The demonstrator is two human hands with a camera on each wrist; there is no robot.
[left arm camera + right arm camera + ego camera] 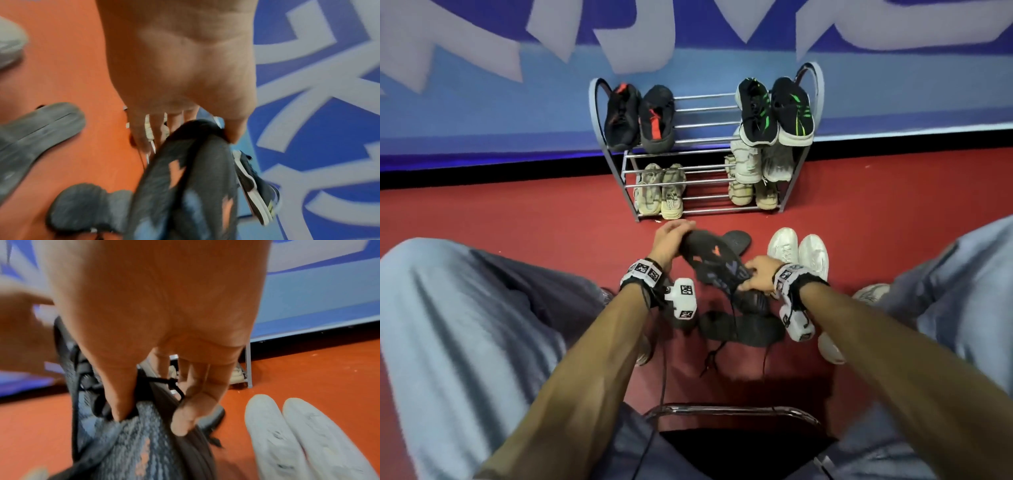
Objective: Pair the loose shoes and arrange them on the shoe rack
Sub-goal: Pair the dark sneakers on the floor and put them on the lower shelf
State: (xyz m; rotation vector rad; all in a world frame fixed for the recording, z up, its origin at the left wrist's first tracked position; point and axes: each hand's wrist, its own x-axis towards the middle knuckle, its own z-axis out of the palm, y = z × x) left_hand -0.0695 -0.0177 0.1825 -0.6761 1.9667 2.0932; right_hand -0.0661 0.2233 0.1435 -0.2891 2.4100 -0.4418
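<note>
A dark grey knit shoe [714, 262] with orange and blue marks hangs above the red floor, held at both ends. My left hand [671, 240] grips its toe end [197, 133], thumb on one side and fingers on the other. My right hand [760, 274] pinches its collar and laces [144, 418]. A second dark shoe [739, 327] lies on the floor beneath, with a dark insole [738, 240] beyond. A white pair [799, 250] stands to the right. The metal shoe rack [705, 154] holds several pairs against the wall.
My knees in light trousers flank the shoes left [465, 308] and right [962, 274]. A chair's chrome front bar [729, 411] sits below my arms. The rack's middle bars [705, 109] carry no shoes. A blue wall [517, 102] stands behind the rack.
</note>
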